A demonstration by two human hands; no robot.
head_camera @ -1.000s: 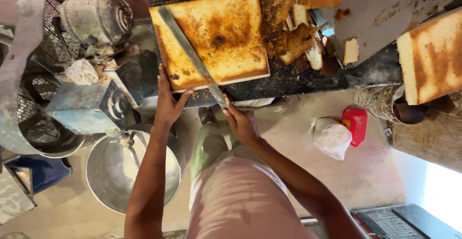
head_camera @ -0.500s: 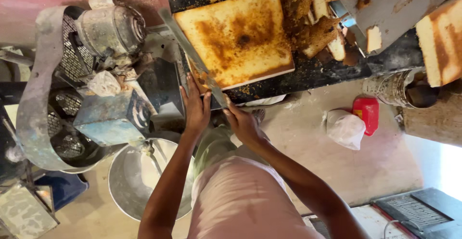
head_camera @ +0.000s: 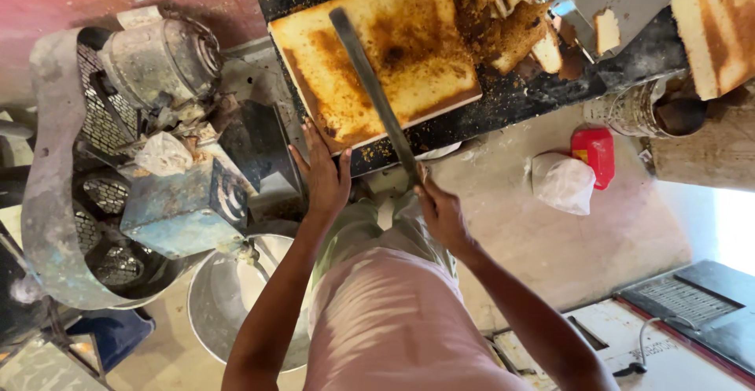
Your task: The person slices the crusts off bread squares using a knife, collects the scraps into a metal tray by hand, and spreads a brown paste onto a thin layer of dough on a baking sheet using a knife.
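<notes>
Overhead, right hand [head_camera: 442, 212] clamped on long knife [head_camera: 371, 92] across cake slab [head_camera: 373, 53], left hand [head_camera: 324, 175] spread at its edge.

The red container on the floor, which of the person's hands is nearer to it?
The right hand, which holds the long knife by its handle, with the red container off to its outer side. The left hand rests at the slab's edge, farther away.

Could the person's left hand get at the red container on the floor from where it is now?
Probably not easily. The left hand rests at the slab's near corner, and the right hand holding the long knife lies between it and the red container.
</notes>
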